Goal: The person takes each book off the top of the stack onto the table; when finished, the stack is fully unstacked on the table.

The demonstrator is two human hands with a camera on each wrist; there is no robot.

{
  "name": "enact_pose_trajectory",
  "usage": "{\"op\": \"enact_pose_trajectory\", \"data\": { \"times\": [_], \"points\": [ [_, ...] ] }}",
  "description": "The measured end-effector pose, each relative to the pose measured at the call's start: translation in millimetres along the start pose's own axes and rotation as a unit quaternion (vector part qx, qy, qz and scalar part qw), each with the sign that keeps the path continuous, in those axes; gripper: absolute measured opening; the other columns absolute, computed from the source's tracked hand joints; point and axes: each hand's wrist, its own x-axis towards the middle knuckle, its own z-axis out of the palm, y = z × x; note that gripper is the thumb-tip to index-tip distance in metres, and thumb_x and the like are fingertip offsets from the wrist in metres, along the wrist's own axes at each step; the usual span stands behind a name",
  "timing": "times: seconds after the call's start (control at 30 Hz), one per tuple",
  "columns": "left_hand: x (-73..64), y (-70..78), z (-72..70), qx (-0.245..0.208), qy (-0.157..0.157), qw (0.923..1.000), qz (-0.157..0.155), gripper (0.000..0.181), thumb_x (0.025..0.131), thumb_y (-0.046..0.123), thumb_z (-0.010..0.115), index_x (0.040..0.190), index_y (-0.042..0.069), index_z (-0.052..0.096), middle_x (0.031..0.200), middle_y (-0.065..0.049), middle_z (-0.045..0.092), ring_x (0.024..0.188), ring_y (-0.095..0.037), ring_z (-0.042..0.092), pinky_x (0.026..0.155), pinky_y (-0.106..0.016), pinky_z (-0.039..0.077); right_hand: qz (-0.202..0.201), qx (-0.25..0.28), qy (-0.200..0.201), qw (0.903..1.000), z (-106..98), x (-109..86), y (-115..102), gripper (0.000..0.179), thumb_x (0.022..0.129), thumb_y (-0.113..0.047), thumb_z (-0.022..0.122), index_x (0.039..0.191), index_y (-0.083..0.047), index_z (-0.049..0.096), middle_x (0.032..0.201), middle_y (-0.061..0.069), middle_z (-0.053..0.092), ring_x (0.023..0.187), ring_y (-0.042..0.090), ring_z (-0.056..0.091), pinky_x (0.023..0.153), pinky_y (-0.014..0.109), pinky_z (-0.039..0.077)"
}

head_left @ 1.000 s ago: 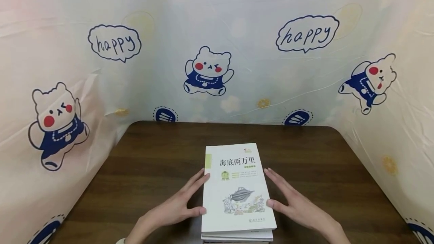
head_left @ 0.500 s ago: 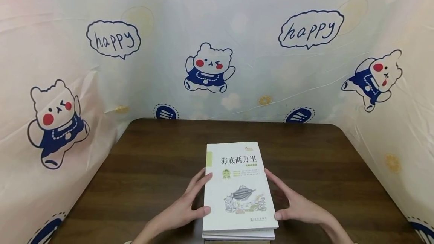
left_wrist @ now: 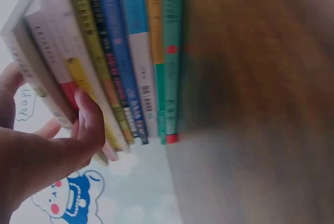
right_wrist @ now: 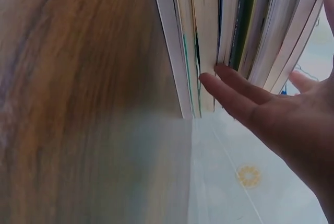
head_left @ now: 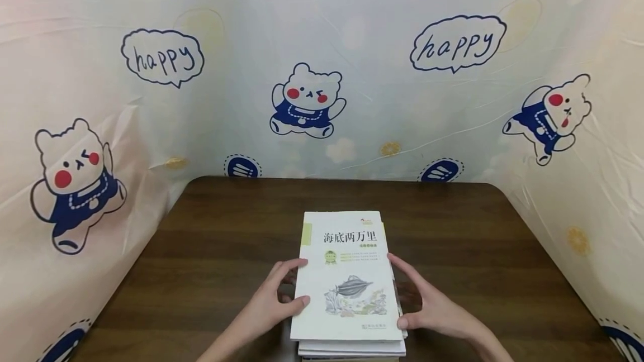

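Observation:
A white paperback book with a submarine drawing and a Chinese title lies on top of a tall stack of books on the table. My left hand grips this top book at its spine side, thumb and index finger over the cover's edge, other fingers curled against the spines below. The top book sits shifted slightly left of those under it. My right hand rests at the stack's right side; in the right wrist view its extended fingers touch the page edges of the middle books.
The brown wooden table surrounds the stack. A pale cloth curtain with cartoon bears and "happy" bubbles hangs behind it and along both sides.
The top book has slid slightly left over the stack. My left fingers have curled in at its spine side. My right hand stays along the right side, its thumb lower near the front corner.

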Motion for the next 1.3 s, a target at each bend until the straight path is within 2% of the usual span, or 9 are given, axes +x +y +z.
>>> {"op": "enact_pose_trajectory", "data": {
  "times": [0.17,0.3,0.53,0.73,0.87,1.0,1.1,1.2,1.3],
  "points": [
    [3.5,5.8,-5.2,-0.054,-0.019,0.998,-0.026,0.061,0.081,0.012,0.076,0.135,0.009,0.048,0.112,-0.015,0.045,0.072,-0.012,0.057,0.064,-0.023,0.048,0.041,-0.017,0.016,0.9989,6,-1.2,-4,0.102,0.08,-0.013,0.078,0.155,-0.031,0.011,0.156,0.003,0.02,0.127,0.03,0.046,0.098,0.033,0.043],
    [4.7,6.3,-6.3,-0.075,-0.033,0.9958,-0.04,0.062,0.08,0.01,0.076,0.135,0.008,0.046,0.11,-0.016,0.043,0.063,-0.01,0.054,0.061,-0.022,0.046,0.06,-0.046,0.023,0.9969,8,-3.7,-6,0.101,0.081,-0.014,0.077,0.155,-0.032,0.011,0.156,0.003,0.021,0.129,0.03,0.044,0.099,0.038,0.043],
    [10.6,3.5,-8.5,-0.157,-0.08,0.9821,-0.066,0.065,0.081,0.005,0.074,0.138,0.008,0.041,0.116,-0.018,0.033,0.075,-0.019,0.059,0.069,-0.029,0.049,0.046,-0.077,0.015,0.9958,7,-11.2,-4,0.091,0.087,-0.012,0.069,0.155,-0.027,0.012,0.16,0.003,0.014,0.133,0.03,0.038,0.102,0.035,0.041],
    [14.9,3.4,-12.5,-0.174,-0.107,0.9759,-0.077,0.067,0.082,0.005,0.074,0.139,0.007,0.039,0.12,-0.018,0.034,0.083,-0.022,0.06,0.072,-0.031,0.049,0.048,-0.067,0.007,0.9966,3,-13.0,1,0.088,0.086,-0.012,0.069,0.155,-0.028,0.015,0.161,-0.003,0.01,0.127,0.028,0.043,0.099,0.036,0.043],
    [8.8,2.8,-21.0,-0.179,-0.11,0.9736,-0.09,0.068,0.082,0.005,0.073,0.14,0.007,0.039,0.119,-0.019,0.036,0.088,-0.024,0.061,0.075,-0.032,0.049,0.043,-0.054,-0.012,0.9975,6,-10.6,3,0.088,0.088,-0.012,0.067,0.155,-0.025,0.013,0.16,0.003,0.01,0.127,0.028,0.043,0.098,0.034,0.044],
    [1.3,0.7,-32.0,-0.179,-0.108,0.9743,-0.084,0.069,0.082,0.003,0.072,0.142,0.005,0.038,0.118,-0.02,0.036,0.088,-0.023,0.06,0.077,-0.032,0.049,0.071,-0.01,-0.023,0.9971,7,-9.7,-1,0.084,0.09,-0.012,0.065,0.154,-0.028,0.013,0.158,0.009,0.011,0.131,0.038,0.037,0.096,0.031,0.045],
    [1.1,-0.6,-36.0,-0.183,-0.112,0.9738,-0.074,0.069,0.083,0.002,0.072,0.142,0.006,0.037,0.119,-0.02,0.036,0.089,-0.023,0.061,0.078,-0.033,0.049,0.092,0.01,-0.015,0.9956,6,-9.6,-7,0.083,0.09,-0.014,0.065,0.154,-0.029,0.014,0.156,0.012,0.013,0.132,0.047,0.034,0.092,0.03,0.048],
    [3.2,-1.5,-36.0,-0.207,-0.12,0.9674,-0.084,0.069,0.083,0.003,0.072,0.143,0.007,0.037,0.123,-0.021,0.034,0.095,-0.025,0.061,0.075,-0.036,0.051,0.11,0.009,-0.005,0.9939,5,-9.6,-9,0.083,0.089,-0.017,0.067,0.153,-0.031,0.016,0.156,0.011,0.013,0.132,0.047,0.035,0.09,0.03,0.049],
    [4.7,-2.1,-35.1,-0.237,-0.131,0.9573,-0.103,0.073,0.084,0.002,0.071,0.146,0.01,0.034,0.13,-0.021,0.033,0.1,-0.029,0.062,0.071,-0.039,0.053,0.116,-0.002,0.0,0.9933,7,-9.6,-9,0.083,0.089,-0.018,0.068,0.153,-0.032,0.016,0.156,0.01,0.014,0.131,0.045,0.037,0.09,0.029,0.049]
  ]
}}
